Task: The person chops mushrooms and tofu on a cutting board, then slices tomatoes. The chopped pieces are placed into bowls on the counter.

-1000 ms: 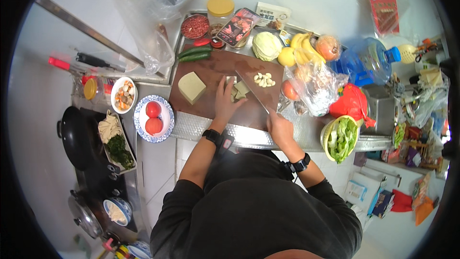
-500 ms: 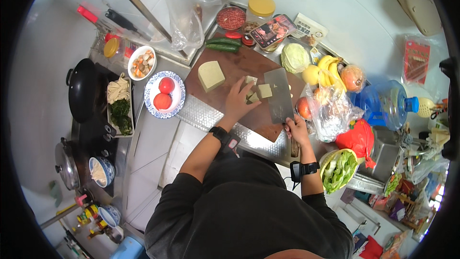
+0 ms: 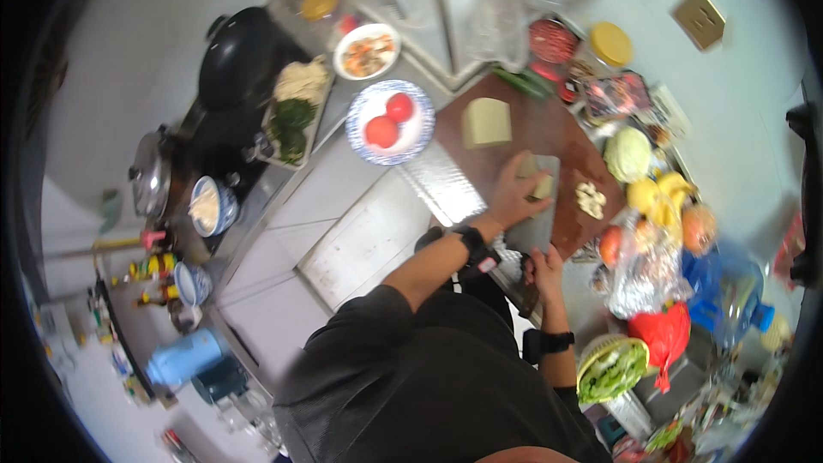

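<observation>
left hand: the left hand (image 3: 513, 197) is pressing down flat on the cleaver, fingers spread over the broad blade, pinning a pale chunk (image 3: 542, 186) against it. Black watch on that wrist.

right hand: the right hand (image 3: 543, 267) is wrapping tight around the cleaver's dark handle, just off the near edge of the board, fist fully closed on it.

cleaver: the cleaver (image 3: 533, 227) is a wide rectangular slab of dull grey steel, lying across the board's near edge with the pale chunk sitting at its far end.

cutting board: the cutting board (image 3: 549, 133) is dark reddish-brown wood, smooth and kinda glossy, sitting on the steel counter.

pale block: a squarish cream-coloured block (image 3: 486, 123) is sitting near the board's far-left corner, matte with clean flat faces.

chopped bits: a little heap of pale chopped bits (image 3: 590, 200) is resting by the board's right edge.

plate: a round blue-patterned plate (image 3: 360, 129) is carrying two smooth red tomatoes (image 3: 390, 118), just off the board's left edge.

veg pile: a round pale-green cabbage (image 3: 628, 153) and some yellow bananas (image 3: 658, 196) are crowding the board's right side, plus crinkly clear plastic bags (image 3: 639, 279).

stove side: a black wok (image 3: 237, 56) and a shiny steel pot lid (image 3: 151, 173) are sitting well apart from the board on the left.

pics are pretty blurry so can't make out finer texture.
</observation>
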Demonstrator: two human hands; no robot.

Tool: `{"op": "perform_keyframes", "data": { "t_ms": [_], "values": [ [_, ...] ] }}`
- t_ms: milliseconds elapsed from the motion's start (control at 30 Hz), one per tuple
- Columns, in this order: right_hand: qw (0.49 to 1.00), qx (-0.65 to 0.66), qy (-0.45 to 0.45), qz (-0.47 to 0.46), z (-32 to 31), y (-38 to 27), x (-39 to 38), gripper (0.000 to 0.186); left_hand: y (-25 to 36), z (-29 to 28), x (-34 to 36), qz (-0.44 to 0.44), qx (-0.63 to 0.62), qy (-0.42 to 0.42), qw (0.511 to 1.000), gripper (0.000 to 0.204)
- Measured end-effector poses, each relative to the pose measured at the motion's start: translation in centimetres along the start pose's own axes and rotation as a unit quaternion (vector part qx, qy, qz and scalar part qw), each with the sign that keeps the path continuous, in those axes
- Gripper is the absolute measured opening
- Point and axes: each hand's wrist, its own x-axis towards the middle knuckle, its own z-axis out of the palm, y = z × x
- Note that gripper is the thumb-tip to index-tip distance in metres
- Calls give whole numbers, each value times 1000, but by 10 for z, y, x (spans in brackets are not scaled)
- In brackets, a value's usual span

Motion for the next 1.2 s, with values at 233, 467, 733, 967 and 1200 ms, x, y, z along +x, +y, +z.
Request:
{"op": "perform_keyframes", "data": {
  "t_ms": [233,467,733,967,1200],
  "values": [
    [997,-56,25,-42,20,-20,-43,12,26,-22,-8,0,-94,57,994,55],
    [985,-165,-49,-31,99,-61,-67,10,17,-120,-24,-64,-74,165,981,54],
    [923,-212,-297,120,286,-60,-14,10,-78,-310,-94,-185,77,250,947,57],
    [880,-281,-365,115,437,-40,26,15,-148,-432,-118,-187,172,322,912,60],
    [875,-347,-337,2,509,-46,57,16,-231,-449,-72,-192,121,435,871,48]
  ]
}}
